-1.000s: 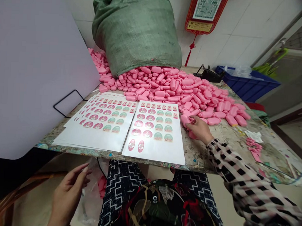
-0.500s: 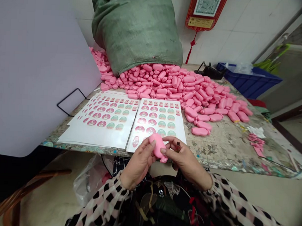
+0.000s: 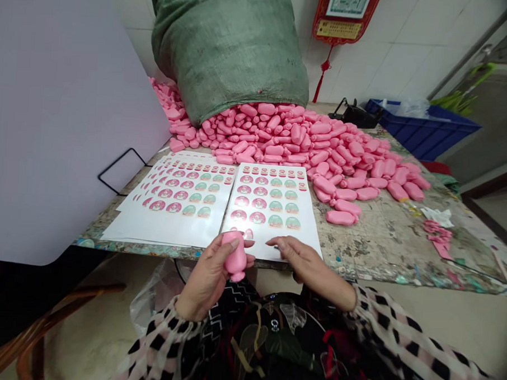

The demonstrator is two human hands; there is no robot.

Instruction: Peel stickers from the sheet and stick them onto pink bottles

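Note:
My left hand [image 3: 208,272] is closed round a pink bottle-shaped piece [image 3: 236,259], holding it just off the table's front edge with its narrow knobbed end down. My right hand [image 3: 307,265] hovers at the lower part of a white sticker sheet [image 3: 259,247], fingers stretched out and apart. Whether its fingertips touch the paper I cannot tell. The sheet bears rows of pink and green round stickers and small red ones along the top. Left of it lies a fanned stack of similar sheets [image 3: 168,228].
A large heap of pink pieces [image 3: 276,149] spills from a green sack [image 3: 234,49] across the back. At the right are a blue crate [image 3: 424,133], a black object [image 3: 357,115], white tissue [image 3: 437,216] and pink scraps [image 3: 438,237]. A pale panel [image 3: 71,120] stands left.
My hands have parted. The left hand has carried the pink piece left and slightly down; the right hand has let go of it and sits over the sheet's lower edge.

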